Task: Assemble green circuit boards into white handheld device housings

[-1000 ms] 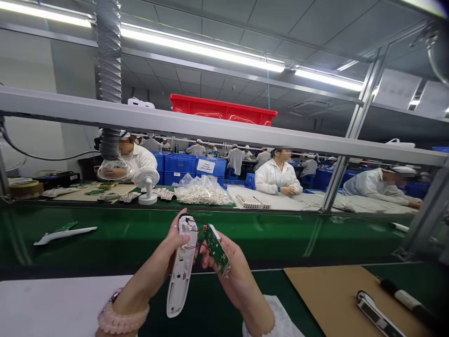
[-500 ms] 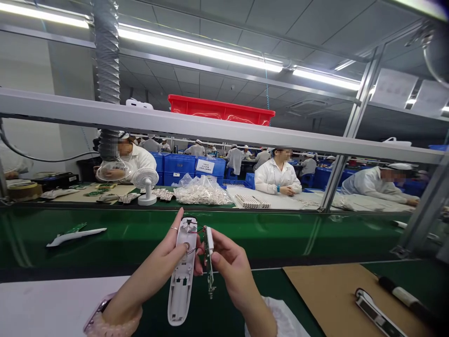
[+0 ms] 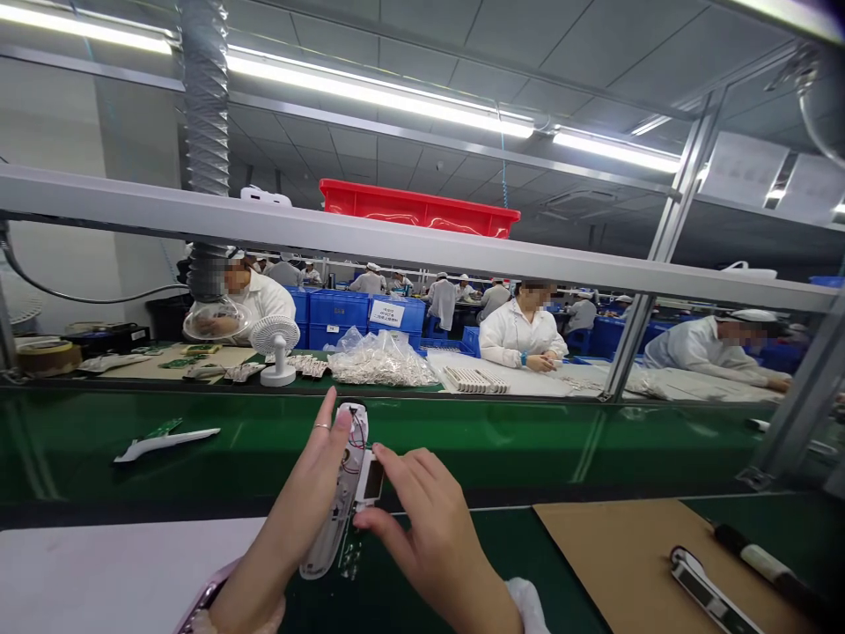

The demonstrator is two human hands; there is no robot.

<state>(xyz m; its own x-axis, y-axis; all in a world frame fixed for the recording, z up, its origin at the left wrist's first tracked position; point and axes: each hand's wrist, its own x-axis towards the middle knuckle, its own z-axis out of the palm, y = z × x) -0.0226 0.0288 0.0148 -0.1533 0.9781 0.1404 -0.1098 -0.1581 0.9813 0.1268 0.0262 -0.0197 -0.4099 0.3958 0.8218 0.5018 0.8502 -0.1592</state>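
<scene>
Two bare hands work over a dark green bench. The left hand (image 3: 317,467) grips a long white shell (image 3: 323,553), its thumb pressed on the far end. The right hand (image 3: 432,506) pinches a circuit board (image 3: 350,558) by its screen (image 3: 373,481), forefinger at the far end, thumb at the near end.

Half a second ago the board stood edge-on, right of the shell; now its screen faces up and it lies along the shell's right edge. The left thumb has slid toward the far end. This seems to bring board and shell closer to lining up, though the board is not seated; whether they touch, I cannot tell. Thin wires (image 3: 357,431) link them, and these and the left thumb crowd the shell's far end.

Farther left, on a green belt (image 3: 475,449), another shell with a board (image 3: 168,443) has shifted rightward. Near right, cardboard (image 3: 594,563) bears a handheld unit (image 3: 713,592) beside a black-and-white tool (image 3: 759,556). Near left lies a white sheet (image 3: 119,577). Beyond the belt are a fan (image 3: 275,348), bagged parts (image 3: 383,363) and a person (image 3: 521,330) in white.
</scene>
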